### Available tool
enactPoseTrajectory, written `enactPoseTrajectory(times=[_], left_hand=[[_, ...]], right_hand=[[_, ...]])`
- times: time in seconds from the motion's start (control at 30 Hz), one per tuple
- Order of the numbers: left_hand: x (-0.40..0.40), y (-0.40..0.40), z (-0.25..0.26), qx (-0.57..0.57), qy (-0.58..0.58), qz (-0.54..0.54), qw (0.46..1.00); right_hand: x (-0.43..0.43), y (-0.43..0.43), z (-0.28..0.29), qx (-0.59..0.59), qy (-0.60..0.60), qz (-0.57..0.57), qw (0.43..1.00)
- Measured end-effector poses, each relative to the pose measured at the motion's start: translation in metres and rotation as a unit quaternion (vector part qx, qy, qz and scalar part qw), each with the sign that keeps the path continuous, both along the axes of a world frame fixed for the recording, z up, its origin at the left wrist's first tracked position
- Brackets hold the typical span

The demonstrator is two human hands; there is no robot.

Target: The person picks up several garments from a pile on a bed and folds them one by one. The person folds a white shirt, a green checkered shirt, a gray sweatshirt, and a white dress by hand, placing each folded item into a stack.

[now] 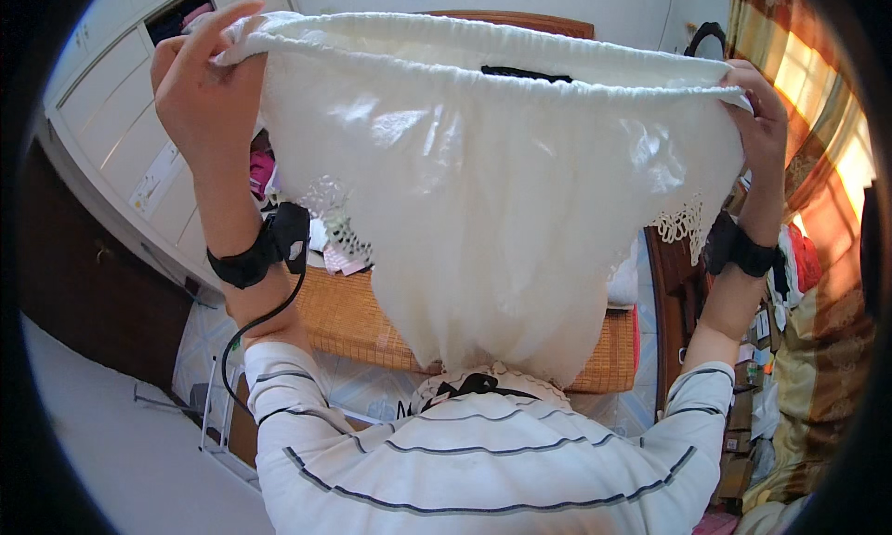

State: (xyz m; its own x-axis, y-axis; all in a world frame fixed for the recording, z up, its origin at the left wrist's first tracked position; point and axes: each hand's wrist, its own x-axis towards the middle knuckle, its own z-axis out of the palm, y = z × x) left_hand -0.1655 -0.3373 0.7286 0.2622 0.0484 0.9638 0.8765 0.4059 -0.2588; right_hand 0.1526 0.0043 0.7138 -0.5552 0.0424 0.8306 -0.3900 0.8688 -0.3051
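A cream-white garment with an elastic waistband and openwork lace edging point(488, 186) hangs spread before me, its band stretched sideways. My left hand point(212, 89) pinches the left end of the band between thumb and fingers. At the opposite end, my right hand point(759, 113) grips the band's corner. A black patch shows inside the far side of the band. The garment's lower part hangs down close to my striped shirt and hides much of the bed behind it. Black straps with small devices are around both my forearms.
Behind the garment lies a bed with a woven mat point(348, 312), folded clothes point(341, 256) on it. A white wardrobe point(111, 103) stands at left, patterned curtains point(815, 354) hang at right above boxes point(739, 423). A white metal frame point(216, 423) is at lower left.
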Motion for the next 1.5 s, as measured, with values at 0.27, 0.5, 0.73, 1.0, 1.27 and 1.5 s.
enactPoseTrajectory(times=[0.27,0.5,0.73,1.0,1.27,1.5], left_hand=[[-0.063,0.045,-0.032,-0.16,-0.223,0.033,0.961],[-0.081,0.069,-0.07,-0.249,-0.311,0.018,0.917],[-0.101,0.064,-0.049,-0.176,-0.263,-0.073,0.946],[-0.075,0.039,-0.017,-0.258,-0.267,-0.279,0.885],[-0.04,0.022,0.002,-0.237,-0.306,-0.405,0.829],[-0.054,0.022,0.001,-0.257,-0.274,-0.377,0.847]], right_hand=[[-0.059,0.045,-0.033,0.059,-0.036,-0.119,0.991],[-0.104,0.045,-0.049,0.172,-0.098,-0.225,0.954],[-0.118,0.044,-0.026,0.164,0.001,-0.337,0.927],[-0.095,0.038,0.001,0.229,0.1,-0.32,0.914],[-0.074,0.033,-0.002,0.205,0.12,-0.3,0.924],[-0.072,0.032,-0.006,0.212,0.104,-0.297,0.925]])
